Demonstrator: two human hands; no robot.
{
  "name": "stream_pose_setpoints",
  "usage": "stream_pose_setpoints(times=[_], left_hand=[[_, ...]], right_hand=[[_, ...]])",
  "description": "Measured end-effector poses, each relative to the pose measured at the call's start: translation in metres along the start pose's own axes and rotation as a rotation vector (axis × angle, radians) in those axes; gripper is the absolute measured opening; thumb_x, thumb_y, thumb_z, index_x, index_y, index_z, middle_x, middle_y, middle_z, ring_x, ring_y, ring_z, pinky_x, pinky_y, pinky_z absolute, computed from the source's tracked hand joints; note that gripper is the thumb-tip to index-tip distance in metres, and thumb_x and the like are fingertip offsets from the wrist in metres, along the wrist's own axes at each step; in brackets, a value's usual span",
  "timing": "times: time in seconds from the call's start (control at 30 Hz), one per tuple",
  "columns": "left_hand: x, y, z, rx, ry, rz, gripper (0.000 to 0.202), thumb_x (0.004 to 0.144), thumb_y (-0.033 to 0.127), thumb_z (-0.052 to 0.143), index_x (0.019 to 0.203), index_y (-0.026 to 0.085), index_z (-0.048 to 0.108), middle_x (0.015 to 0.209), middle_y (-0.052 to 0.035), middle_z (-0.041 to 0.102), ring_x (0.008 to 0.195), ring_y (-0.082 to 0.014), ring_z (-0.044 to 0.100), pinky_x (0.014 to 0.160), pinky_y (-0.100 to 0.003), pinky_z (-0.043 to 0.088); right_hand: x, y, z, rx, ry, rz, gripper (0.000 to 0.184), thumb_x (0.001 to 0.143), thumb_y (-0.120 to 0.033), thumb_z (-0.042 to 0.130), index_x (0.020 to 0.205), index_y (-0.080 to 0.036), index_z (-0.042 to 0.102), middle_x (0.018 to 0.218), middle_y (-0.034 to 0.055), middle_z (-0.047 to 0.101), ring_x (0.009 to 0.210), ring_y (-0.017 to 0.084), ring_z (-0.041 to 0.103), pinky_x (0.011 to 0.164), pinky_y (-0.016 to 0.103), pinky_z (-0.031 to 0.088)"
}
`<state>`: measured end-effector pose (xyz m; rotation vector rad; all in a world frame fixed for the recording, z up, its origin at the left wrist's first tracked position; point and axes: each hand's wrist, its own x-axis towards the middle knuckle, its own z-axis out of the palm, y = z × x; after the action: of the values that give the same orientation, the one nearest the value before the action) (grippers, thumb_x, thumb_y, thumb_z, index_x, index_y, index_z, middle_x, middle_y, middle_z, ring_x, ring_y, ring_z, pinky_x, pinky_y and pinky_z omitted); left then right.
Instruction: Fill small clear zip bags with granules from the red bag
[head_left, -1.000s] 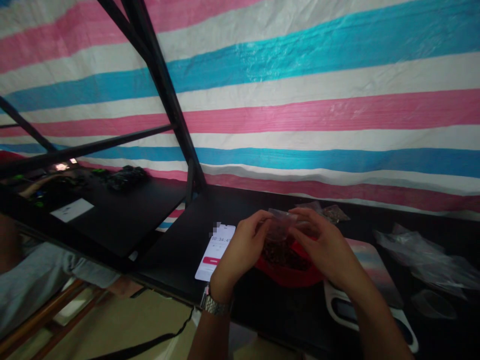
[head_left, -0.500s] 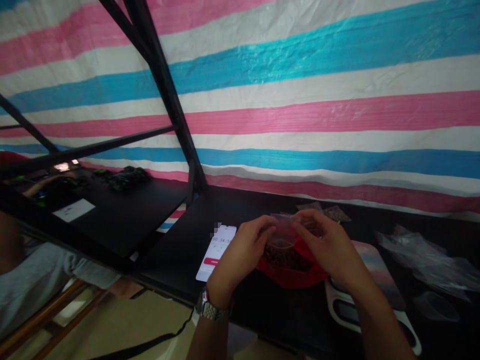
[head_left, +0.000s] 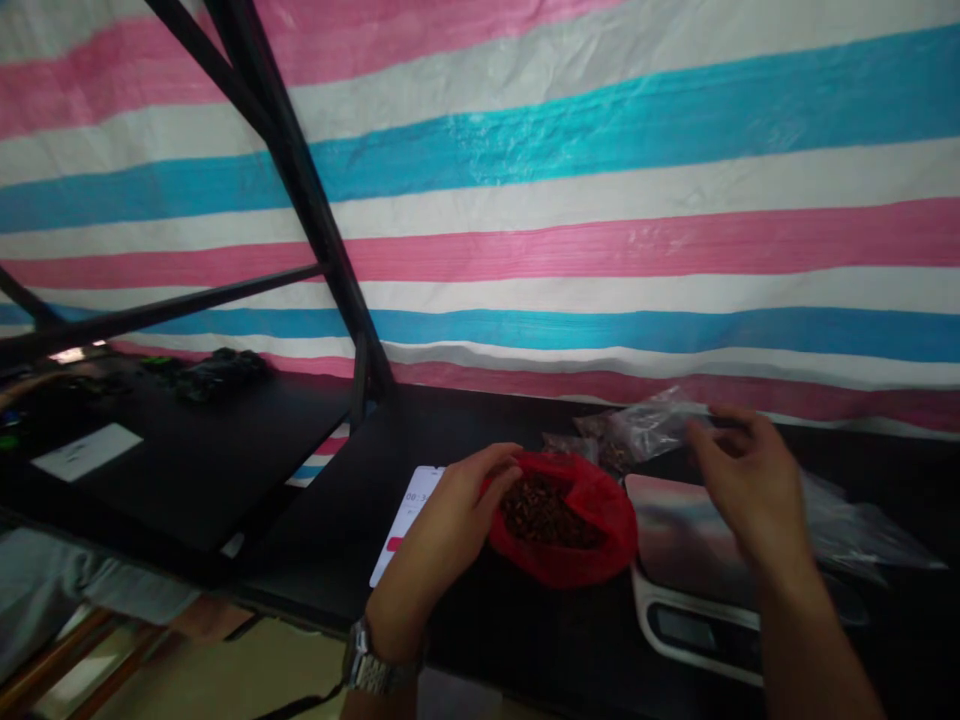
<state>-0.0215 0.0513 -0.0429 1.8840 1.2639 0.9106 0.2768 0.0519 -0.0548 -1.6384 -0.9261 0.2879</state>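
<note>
A red plastic bag [head_left: 600, 560] stands with its mouth wide, full of small dark brown pieces [head_left: 551, 515] whose kind I cannot make out. My left hand [head_left: 457, 520], with a metal watch on the wrist, pinches the bag's left rim. To the right, above the kitchen scale [head_left: 682, 520], my right hand [head_left: 750, 475] holds a clear plastic bag [head_left: 656, 425] by its edge. That clear bag stretches leftward over small filled bags [head_left: 611, 450] lying behind the scale.
A phone [head_left: 405, 515] showing a timer lies left of my left hand. More clear bags [head_left: 862, 530] are spread on the black table [head_left: 322, 520] at right. A black metal frame [head_left: 315, 200] and striped sheeting stand behind. Another person's arm and clothing show far left.
My right hand has moved right, away from the red bag, taking a clear bag along. My left hand has dropped to the red bag's rim. The view has shifted right.
</note>
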Motion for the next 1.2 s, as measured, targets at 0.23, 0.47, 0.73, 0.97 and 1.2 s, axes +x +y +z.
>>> stream_pose_setpoints(times=[0.23, 0.47, 0.73, 0.97, 1.2], left_hand=[[-0.002, -0.003, -0.012, 0.009, 0.049, 0.032, 0.028, 0.104, 0.039, 0.058, 0.118, 0.028, 0.079, 0.120, -0.0020, 0.082, 0.111, -0.0229, 0.075, 0.100, -0.031, 0.056], [0.001, 0.008, -0.003, 0.017, 0.071, 0.047, 0.027, 0.105, 0.037, 0.056, 0.117, 0.027, 0.079, 0.119, -0.0026, 0.081, 0.111, -0.0232, 0.075, 0.101, -0.033, 0.054], [0.003, 0.009, 0.002, -0.016, 0.051, 0.073, 0.027, 0.107, 0.032, 0.054, 0.117, 0.027, 0.078, 0.117, -0.0029, 0.081, 0.109, -0.0219, 0.075, 0.099, -0.031, 0.054], [0.004, 0.010, 0.000, -0.004, 0.066, 0.070, 0.025, 0.106, 0.030, 0.054, 0.111, 0.026, 0.078, 0.115, -0.0032, 0.081, 0.108, -0.0223, 0.076, 0.097, -0.031, 0.054], [0.000, 0.013, -0.001, -0.009, 0.061, 0.065, 0.024, 0.106, 0.030, 0.054, 0.112, 0.025, 0.077, 0.116, -0.0045, 0.081, 0.109, -0.0234, 0.075, 0.099, -0.033, 0.054]], right_hand=[[0.035, 0.056, -0.058, -0.622, 0.140, 0.249, 0.057, 0.086, -0.043, 0.059, 0.133, -0.012, 0.069, 0.120, 0.0309, 0.074, 0.114, 0.052, 0.067, 0.091, 0.060, 0.051], [0.034, 0.028, -0.014, -0.797, -0.080, -0.055, 0.048, 0.097, -0.034, 0.048, 0.132, -0.014, 0.073, 0.129, 0.0249, 0.074, 0.126, 0.046, 0.065, 0.103, 0.057, 0.047], [0.021, 0.021, 0.040, -0.872, -0.493, -0.169, 0.051, 0.093, -0.032, 0.067, 0.143, -0.030, 0.068, 0.136, 0.0088, 0.076, 0.131, 0.039, 0.061, 0.105, 0.051, 0.043], [0.024, 0.015, 0.041, -0.938, -0.516, -0.111, 0.033, 0.099, -0.028, 0.059, 0.121, -0.028, 0.083, 0.125, 0.0111, 0.081, 0.129, 0.039, 0.066, 0.103, 0.050, 0.044], [0.016, 0.006, 0.051, -0.924, -0.516, -0.147, 0.043, 0.098, -0.043, 0.065, 0.137, -0.027, 0.075, 0.136, 0.0117, 0.077, 0.134, 0.039, 0.064, 0.106, 0.048, 0.045]])
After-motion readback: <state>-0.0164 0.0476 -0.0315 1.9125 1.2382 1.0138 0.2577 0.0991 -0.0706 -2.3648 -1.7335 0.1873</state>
